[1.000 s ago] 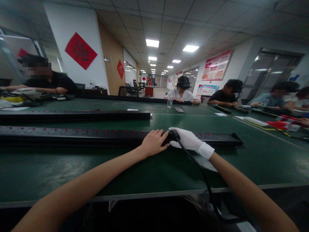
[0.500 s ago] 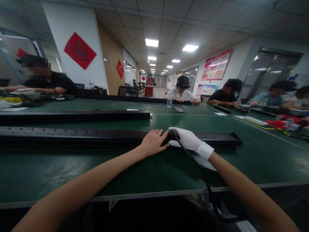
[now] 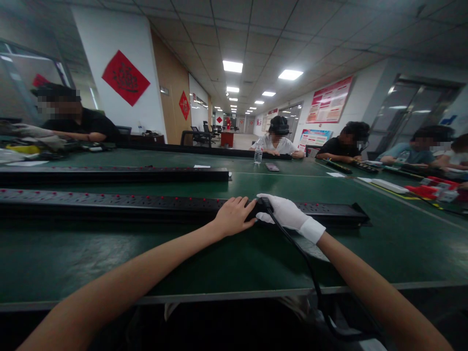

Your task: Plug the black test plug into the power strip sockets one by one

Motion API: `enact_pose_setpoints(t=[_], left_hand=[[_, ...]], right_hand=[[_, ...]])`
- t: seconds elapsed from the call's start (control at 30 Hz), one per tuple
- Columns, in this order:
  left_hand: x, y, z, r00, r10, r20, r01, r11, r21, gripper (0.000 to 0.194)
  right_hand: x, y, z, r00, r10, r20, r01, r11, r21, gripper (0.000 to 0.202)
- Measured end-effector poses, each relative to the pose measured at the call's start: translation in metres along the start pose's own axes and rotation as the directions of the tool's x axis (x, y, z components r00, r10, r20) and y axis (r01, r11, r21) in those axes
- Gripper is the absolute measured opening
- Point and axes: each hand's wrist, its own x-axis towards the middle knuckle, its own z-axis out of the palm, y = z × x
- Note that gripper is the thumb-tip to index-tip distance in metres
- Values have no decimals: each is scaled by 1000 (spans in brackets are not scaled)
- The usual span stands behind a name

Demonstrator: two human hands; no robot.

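A long black power strip (image 3: pixel 175 207) with a row of sockets and red buttons lies across the table before me. My bare left hand (image 3: pixel 234 216) grips it, fingers over the top and thumb toward the right hand. Right beside it, my right hand (image 3: pixel 283 212), in a white glove, is closed around a black plug (image 3: pixel 263 204) at the strip's sockets. How far the plug sits in a socket is hidden by the glove. From the plug a thick black cable (image 3: pixel 305 258) runs down over the table's front edge.
Behind lies a second black strip (image 3: pixel 183 175). A water bottle (image 3: pixel 258 153) stands farther back on the green table (image 3: pixel 204 263). Several people work around it, one opposite (image 3: pixel 278 141). Red and white parts (image 3: pixel 435 187) lie at the right, cluttered items (image 3: pixel 47 144) at the far left.
The view has shifted slightly. Both hands keep their hold on the strip and plug, with no clear movement.
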Motion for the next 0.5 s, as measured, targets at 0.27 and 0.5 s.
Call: enact_pose_setpoints(t=[0.27,0.5], left_hand=[[0,-1,2,1000,-6,-11,6,1000,-5,54],[0,0,1,1000,-9,2,9,1000,1,53]], right_hand=[[0,0,-2,1000,-11,18,10,1000,12,57],[-1,1,1,999,-32,6,32,999,9,61]])
